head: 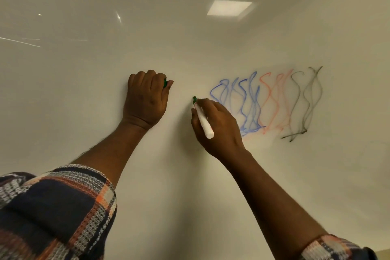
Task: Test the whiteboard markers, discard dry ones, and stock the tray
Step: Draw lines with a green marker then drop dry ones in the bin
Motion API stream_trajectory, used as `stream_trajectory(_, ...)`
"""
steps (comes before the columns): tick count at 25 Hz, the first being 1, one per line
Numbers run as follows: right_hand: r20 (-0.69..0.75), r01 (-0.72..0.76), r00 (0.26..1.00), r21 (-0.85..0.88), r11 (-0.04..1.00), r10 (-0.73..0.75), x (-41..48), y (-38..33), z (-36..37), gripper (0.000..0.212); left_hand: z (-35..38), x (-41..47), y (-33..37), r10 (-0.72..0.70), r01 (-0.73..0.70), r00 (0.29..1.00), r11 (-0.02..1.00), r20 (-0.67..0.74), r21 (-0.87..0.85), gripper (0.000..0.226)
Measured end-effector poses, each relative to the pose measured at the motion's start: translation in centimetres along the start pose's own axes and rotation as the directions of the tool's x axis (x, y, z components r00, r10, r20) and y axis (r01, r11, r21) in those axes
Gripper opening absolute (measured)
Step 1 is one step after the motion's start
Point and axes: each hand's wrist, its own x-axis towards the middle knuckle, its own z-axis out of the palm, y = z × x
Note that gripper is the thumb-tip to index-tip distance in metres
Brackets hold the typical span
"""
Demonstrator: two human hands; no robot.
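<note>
Green cap mostly hidden in the curled left hand; right hand grips the marker.

The one wide-angle camera, worn on the person's head, is looking forward along the left forearm and right forearm, facing the whiteboard so closely that it is filling almost the whole frame.

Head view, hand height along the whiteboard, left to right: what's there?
Across the whiteboard: left hand gripping a green cap → green-tipped marker held in the right hand → blue scribble → red scribble → black scribble.
</note>
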Motion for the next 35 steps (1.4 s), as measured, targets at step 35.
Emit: stream_trajectory(35, -0.064, -0.139, 0.988, 0.012, 0.99, 0.139, -6.1, -8.9, -5.6, 0.019, -9.4, 1.9, 9.4, 0.198, 0.592, 0.206, -0.805, 0.958, 0.039, 0.026)
